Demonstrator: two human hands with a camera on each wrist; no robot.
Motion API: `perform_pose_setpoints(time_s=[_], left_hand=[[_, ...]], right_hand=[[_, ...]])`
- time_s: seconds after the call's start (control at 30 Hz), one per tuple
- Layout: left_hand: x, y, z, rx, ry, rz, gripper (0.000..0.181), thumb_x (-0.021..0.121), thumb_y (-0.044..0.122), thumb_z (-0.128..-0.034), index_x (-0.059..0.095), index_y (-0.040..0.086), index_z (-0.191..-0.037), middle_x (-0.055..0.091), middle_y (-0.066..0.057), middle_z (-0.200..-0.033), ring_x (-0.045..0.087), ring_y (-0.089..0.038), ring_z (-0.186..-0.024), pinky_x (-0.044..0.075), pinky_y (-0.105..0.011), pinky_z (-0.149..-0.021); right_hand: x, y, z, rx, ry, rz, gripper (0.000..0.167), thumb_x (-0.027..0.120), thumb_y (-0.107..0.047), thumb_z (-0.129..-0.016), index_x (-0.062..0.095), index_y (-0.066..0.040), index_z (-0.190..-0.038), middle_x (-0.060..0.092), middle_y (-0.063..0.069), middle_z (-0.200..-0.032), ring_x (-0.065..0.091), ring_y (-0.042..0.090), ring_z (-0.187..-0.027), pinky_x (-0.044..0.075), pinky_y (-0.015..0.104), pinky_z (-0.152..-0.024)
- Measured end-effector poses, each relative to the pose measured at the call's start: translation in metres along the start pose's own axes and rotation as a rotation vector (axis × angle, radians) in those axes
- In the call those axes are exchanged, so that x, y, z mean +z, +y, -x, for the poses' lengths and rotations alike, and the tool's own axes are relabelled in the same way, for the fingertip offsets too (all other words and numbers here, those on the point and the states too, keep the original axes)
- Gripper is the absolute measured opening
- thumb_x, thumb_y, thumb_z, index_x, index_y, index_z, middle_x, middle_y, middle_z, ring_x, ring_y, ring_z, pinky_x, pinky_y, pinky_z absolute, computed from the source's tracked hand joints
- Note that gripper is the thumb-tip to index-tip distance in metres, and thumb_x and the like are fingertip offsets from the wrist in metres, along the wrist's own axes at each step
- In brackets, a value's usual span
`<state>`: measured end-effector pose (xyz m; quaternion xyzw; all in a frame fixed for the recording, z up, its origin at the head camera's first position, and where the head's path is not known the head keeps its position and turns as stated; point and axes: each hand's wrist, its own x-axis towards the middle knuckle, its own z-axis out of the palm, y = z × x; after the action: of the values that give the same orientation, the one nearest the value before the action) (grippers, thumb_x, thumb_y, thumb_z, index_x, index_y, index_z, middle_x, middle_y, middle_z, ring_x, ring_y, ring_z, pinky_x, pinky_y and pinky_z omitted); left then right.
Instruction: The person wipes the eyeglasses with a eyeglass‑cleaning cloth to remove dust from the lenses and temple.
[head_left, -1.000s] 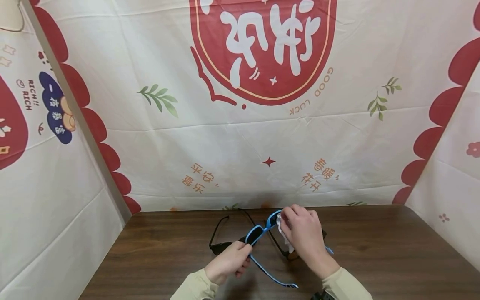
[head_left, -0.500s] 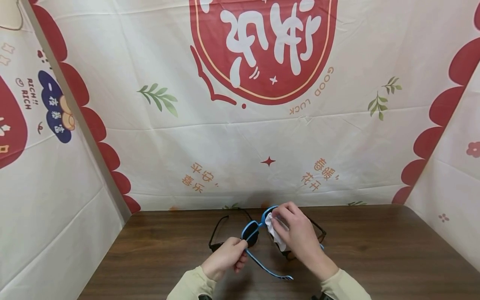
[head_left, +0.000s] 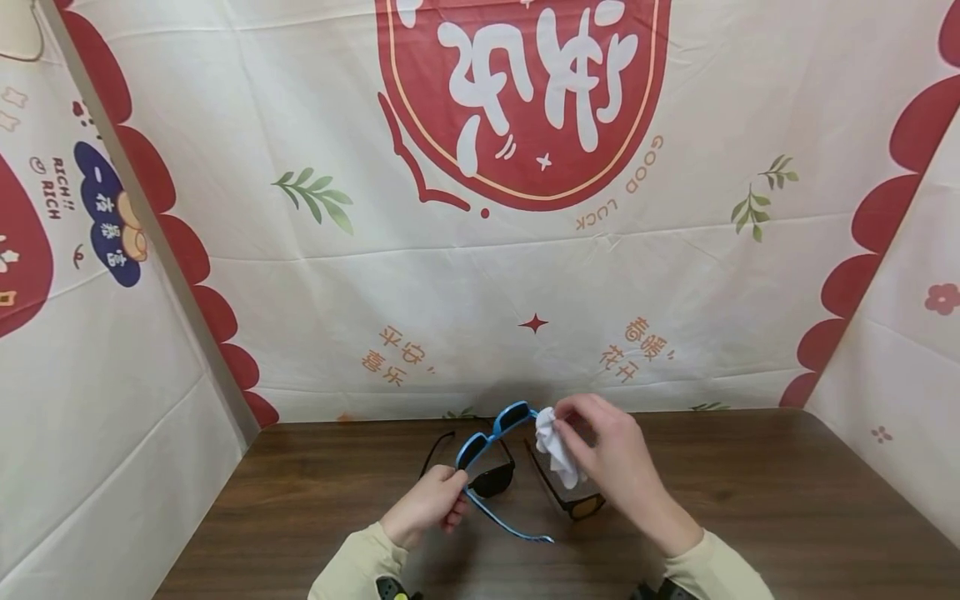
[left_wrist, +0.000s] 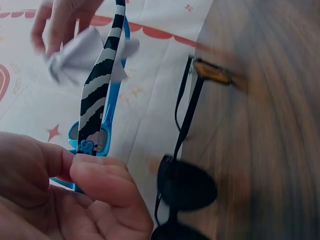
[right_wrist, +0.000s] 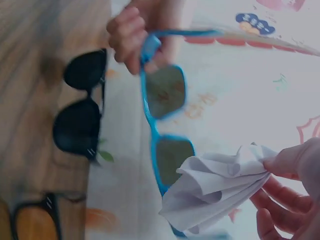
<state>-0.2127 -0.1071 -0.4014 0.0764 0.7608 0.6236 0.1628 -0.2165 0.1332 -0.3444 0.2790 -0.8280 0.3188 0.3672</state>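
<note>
Blue-framed sunglasses (head_left: 492, 437) with dark lenses are held up over the table by the left hand (head_left: 427, 506), whose thumb and fingers pinch one end of the frame near the hinge. The temple (left_wrist: 100, 85) has black and white stripes in the left wrist view. The right hand (head_left: 618, 462) pinches a crumpled white cloth (head_left: 557, 450) beside the other end of the frame. In the right wrist view the cloth (right_wrist: 215, 187) overlaps the edge of the far lens; whether they touch, I cannot tell.
Black sunglasses (head_left: 493, 481) lie on the brown wooden table (head_left: 300, 500) behind the held pair. Dark-framed glasses with orange lenses (head_left: 587, 506) lie to their right, below the cloth. A printed white backdrop (head_left: 480, 292) stands along the back edge.
The left hand has moved left with the blue sunglasses. The right hand and cloth first moved left over a lens, then slightly right, and the cloth now hangs at the frame's right end.
</note>
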Motion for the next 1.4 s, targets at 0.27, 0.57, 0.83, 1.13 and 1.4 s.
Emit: perform_pose_setpoints(time_s=[0.27,0.57,0.83,1.13,1.4], left_hand=[[-0.023,0.004,0.000,-0.005,0.035,-0.018,0.021,0.034,0.006,-0.0909,0.041,0.009,-0.072,0.039,0.002,-0.057,0.035,-0.007,-0.046,0.034,-0.020,-0.044],[-0.035,0.008,0.002,0.038,0.022,0.008,0.019,0.034,0.006,-0.0914,0.042,0.007,-0.074,0.040,0.002,-0.058,0.036,-0.008,-0.048,0.035,-0.020,-0.046],[-0.034,0.010,0.004,0.048,0.027,0.020,0.018,0.035,0.007,-0.0928,0.043,0.007,-0.076,0.042,0.001,-0.060,0.038,-0.008,-0.049,0.037,-0.020,-0.046],[-0.034,0.010,0.006,0.040,0.011,0.001,0.018,0.035,0.006,-0.0930,0.042,0.008,-0.076,0.042,0.001,-0.059,0.038,-0.008,-0.049,0.037,-0.020,-0.046],[-0.030,0.013,0.010,0.063,-0.033,-0.071,0.015,0.037,0.007,-0.0918,0.041,0.009,-0.077,0.043,0.001,-0.058,0.037,-0.008,-0.047,0.036,-0.020,-0.045]], right_hand=[[-0.031,0.020,-0.011,0.035,0.054,0.022,0.021,0.072,0.010,-0.078,0.063,-0.003,-0.091,0.066,0.006,-0.086,0.064,0.018,-0.074,0.054,0.029,-0.057],[-0.025,0.033,0.005,0.073,-0.046,0.060,0.021,0.073,0.009,-0.077,0.061,-0.005,-0.087,0.064,0.005,-0.084,0.064,0.017,-0.074,0.054,0.030,-0.058],[-0.003,0.033,0.019,0.072,-0.119,-0.108,0.023,0.068,0.012,-0.079,0.058,-0.007,-0.085,0.061,0.000,-0.083,0.064,0.014,-0.075,0.054,0.023,-0.060],[0.002,0.035,0.016,0.061,-0.147,-0.108,0.021,0.068,0.011,-0.079,0.058,-0.006,-0.085,0.061,0.002,-0.082,0.061,0.010,-0.072,0.053,0.021,-0.060],[0.007,0.039,0.010,0.050,-0.215,-0.098,0.020,0.070,0.008,-0.080,0.059,-0.008,-0.086,0.060,-0.002,-0.082,0.059,0.006,-0.069,0.052,0.022,-0.059]])
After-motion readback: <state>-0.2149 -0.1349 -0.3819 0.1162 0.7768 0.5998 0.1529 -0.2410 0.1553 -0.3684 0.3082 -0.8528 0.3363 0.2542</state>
